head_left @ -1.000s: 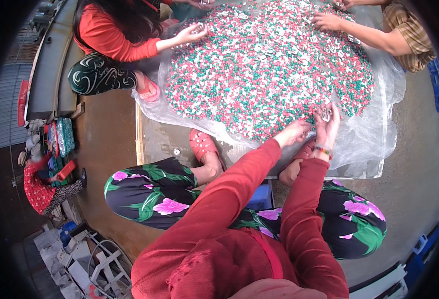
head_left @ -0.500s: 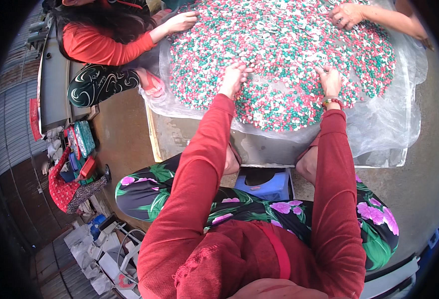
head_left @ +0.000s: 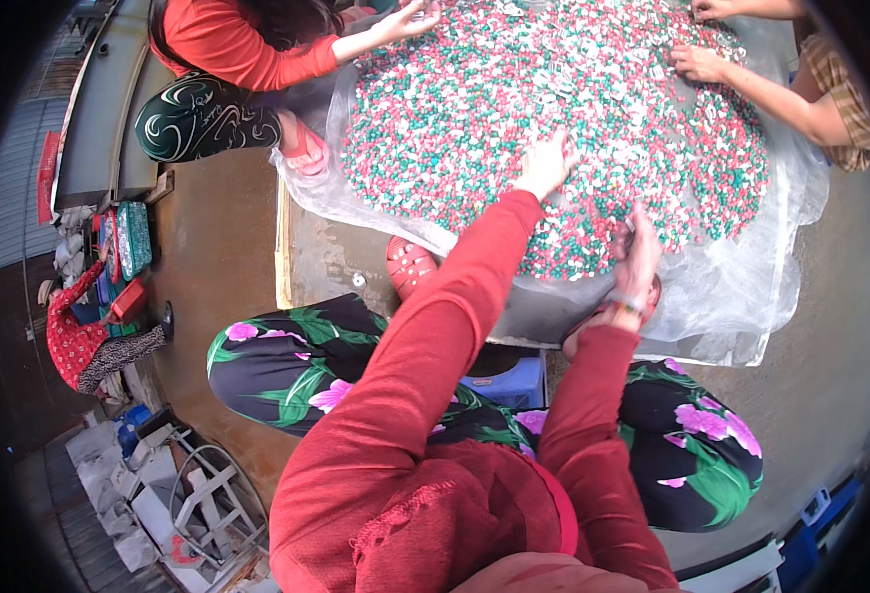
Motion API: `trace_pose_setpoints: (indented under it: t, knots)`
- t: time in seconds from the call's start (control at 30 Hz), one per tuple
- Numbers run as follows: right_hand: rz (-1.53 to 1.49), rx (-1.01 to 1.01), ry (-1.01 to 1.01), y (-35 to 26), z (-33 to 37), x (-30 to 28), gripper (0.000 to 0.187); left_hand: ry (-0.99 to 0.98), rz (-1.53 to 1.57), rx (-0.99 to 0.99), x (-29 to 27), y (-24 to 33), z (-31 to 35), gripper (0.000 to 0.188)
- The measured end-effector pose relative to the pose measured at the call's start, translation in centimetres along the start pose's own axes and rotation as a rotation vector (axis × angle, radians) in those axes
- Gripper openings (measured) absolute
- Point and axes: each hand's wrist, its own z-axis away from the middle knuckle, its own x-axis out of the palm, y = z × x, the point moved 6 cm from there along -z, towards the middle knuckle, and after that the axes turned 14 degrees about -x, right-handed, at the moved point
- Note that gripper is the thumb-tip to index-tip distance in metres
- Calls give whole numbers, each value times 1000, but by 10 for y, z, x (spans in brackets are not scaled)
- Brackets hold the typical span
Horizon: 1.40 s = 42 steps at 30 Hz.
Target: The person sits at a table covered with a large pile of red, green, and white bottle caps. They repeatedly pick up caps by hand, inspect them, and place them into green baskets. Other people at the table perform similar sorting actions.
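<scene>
Right hand (head_left: 639,259) now nearer, grasp unclear.

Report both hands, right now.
Left hand: over the coloured pieces; grip cannot be told.
Right hand: fingers partly curled; whether it holds anything cannot be told.

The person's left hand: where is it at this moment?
In the head view, the left hand is above and right of the picture's centre, over the pile of red, green and white pieces, left of and farther forward than the right hand.
</scene>
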Motion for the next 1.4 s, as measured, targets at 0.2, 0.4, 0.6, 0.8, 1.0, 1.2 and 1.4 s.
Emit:
trace_pose_setpoints:
  t: [0.2,0.4,0.6,0.8,1.0,1.2,1.4]
  knots:
    - [-228,17,44,31,1,4,12,-125,-223,238,17,-10,32,35]
    - [-26,29,37,27,-6,25,21,-134,13,140,-97,-46,-22,27]
    - [-392,192,0,51,21,54,44,151,-262,288,-111,-29,-98,31]
    - [-277,132,-39,51,15,60,48,120,-539,189,-81,-22,-99,15]
    - [-266,83,-54,43,7,49,28,-73,-488,443,-46,-14,3,20]
    - [190,-126,-238,25,-54,54,34,69,-363,336,-74,-20,18,26]
    - [1015,-726,-325,-21,-175,87,68,-13,-83,203,-96,-11,10,29]
